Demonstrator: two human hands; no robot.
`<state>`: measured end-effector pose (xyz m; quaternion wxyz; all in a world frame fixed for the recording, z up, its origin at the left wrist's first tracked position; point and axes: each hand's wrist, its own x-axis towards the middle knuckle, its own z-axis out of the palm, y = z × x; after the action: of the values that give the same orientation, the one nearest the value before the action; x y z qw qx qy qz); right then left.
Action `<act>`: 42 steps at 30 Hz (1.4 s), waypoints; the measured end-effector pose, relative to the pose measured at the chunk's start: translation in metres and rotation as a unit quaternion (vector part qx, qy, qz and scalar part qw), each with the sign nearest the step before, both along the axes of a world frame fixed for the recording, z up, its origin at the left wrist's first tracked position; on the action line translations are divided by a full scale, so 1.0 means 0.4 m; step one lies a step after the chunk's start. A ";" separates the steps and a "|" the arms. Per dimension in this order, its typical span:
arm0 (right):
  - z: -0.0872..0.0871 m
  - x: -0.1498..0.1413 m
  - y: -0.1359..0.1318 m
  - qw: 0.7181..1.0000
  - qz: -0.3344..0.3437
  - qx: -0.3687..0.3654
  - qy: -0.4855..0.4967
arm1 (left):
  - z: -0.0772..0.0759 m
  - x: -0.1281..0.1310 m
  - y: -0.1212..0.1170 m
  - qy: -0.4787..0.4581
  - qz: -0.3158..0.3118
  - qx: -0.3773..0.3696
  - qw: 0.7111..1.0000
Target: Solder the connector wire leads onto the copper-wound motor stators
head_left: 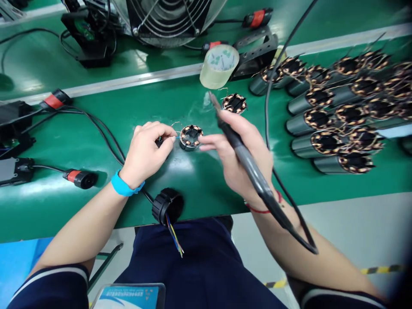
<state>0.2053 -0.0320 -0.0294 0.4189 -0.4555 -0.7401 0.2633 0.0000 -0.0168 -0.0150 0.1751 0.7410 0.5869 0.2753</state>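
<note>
While a round, black, copper-wound stator (pixel 191 145) is sitting mid-frame, my left hand (pixel 148 143) is pinching a thin blue wire (pixel 177 137) at its left edge; my right hand (pixel 234 171) is clasping a grey-black, pen-shaped soldering iron (pixel 251 167), lower fingers stretching stator-ward. A snagging black cable (pixel 267 113) could be swinging the iron's tip (pixel 212 98) into the translucent tape roll (pixel 211 77), upper centre.

Open end up on the green surface (pixel 206 189): a round winding core (pixel 191 145), ringed with copper coils, a thin blue wire (pixel 177 137) at its left edge. Aslant above, apart from the core: a dark soldering iron (pixel 247 163), tip pointing away.
</note>
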 end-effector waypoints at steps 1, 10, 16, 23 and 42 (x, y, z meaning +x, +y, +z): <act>0.014 0.000 0.020 0.999 0.021 -0.010 -0.022 | 0.000 -0.007 0.001 -0.006 0.001 0.007 1.000; -0.004 -0.045 0.116 0.973 0.150 -0.009 -0.176 | 0.015 -0.082 0.000 0.095 0.006 -0.211 0.973; -0.039 -0.036 0.101 0.976 0.062 0.003 -0.209 | 0.004 -0.083 0.017 0.059 0.018 -0.123 0.990; -0.057 -0.075 0.108 0.997 0.023 0.034 -0.073 | -0.026 -0.098 0.040 0.073 0.128 0.179 0.973; -0.027 0.041 0.143 0.951 -0.110 0.147 -0.249 | 0.001 -0.088 0.040 -0.021 -0.107 0.003 0.994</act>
<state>0.2219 0.0251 -0.0404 0.3104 -0.5186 -0.7965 -0.0178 -0.0352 -0.0009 -0.0146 0.2139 0.7939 0.4998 0.2723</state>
